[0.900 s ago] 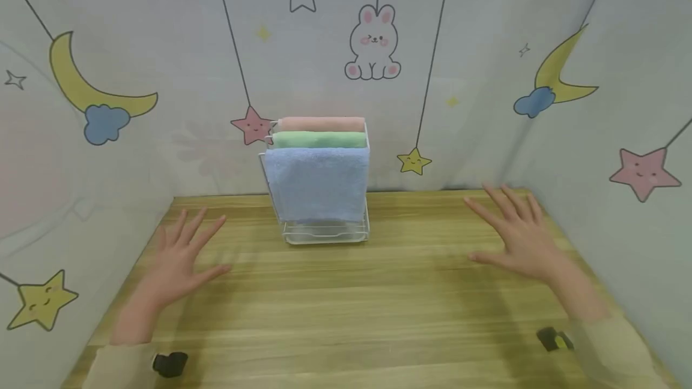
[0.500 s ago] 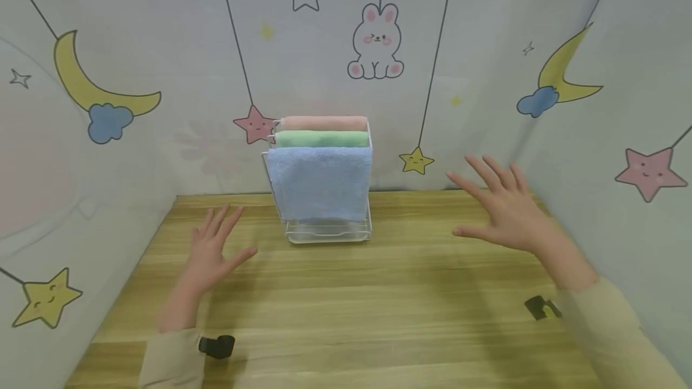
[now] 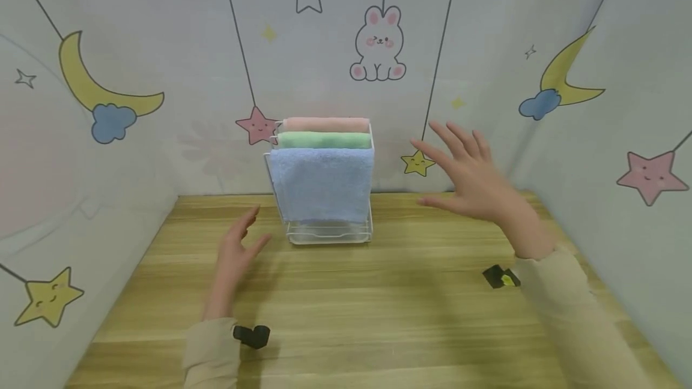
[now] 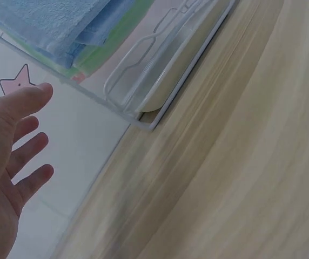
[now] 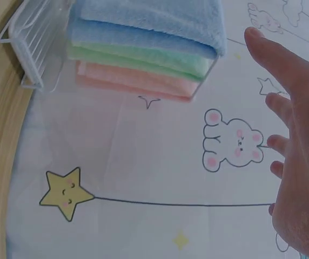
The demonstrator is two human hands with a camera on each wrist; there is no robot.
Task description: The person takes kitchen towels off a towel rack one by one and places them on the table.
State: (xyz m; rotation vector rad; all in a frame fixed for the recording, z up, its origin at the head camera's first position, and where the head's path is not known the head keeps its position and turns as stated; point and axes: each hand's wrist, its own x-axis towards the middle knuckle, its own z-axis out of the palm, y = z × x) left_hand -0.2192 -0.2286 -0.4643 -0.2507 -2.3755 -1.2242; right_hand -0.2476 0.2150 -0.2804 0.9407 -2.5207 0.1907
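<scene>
A white wire towel rack [image 3: 330, 236] stands at the back of the wooden table, with a tray at its base. Over its bars hang a blue towel [image 3: 323, 185] in front, a green towel [image 3: 324, 140] behind it and a pink towel [image 3: 327, 124] at the back. My left hand [image 3: 235, 251] is left of the rack, thumb and fingers apart, touching nothing. In the left wrist view its fingers [image 4: 29, 151] are slightly bent beside the rack's side. Raised to the right of the rack, my right hand [image 3: 470, 182] has spread fingers and holds nothing.
The wooden table [image 3: 346, 311] stretches toward me in front of the rack. Pale walls printed with moons, stars and a rabbit [image 3: 379, 41] enclose its back and both sides. A dark wrist strap piece [image 3: 251, 336] sits by the left sleeve.
Both hands have moved inward toward the rack. The right hand has also risen, and the left hand has turned so its fingers look closer together. The rack and towels stay in place.
</scene>
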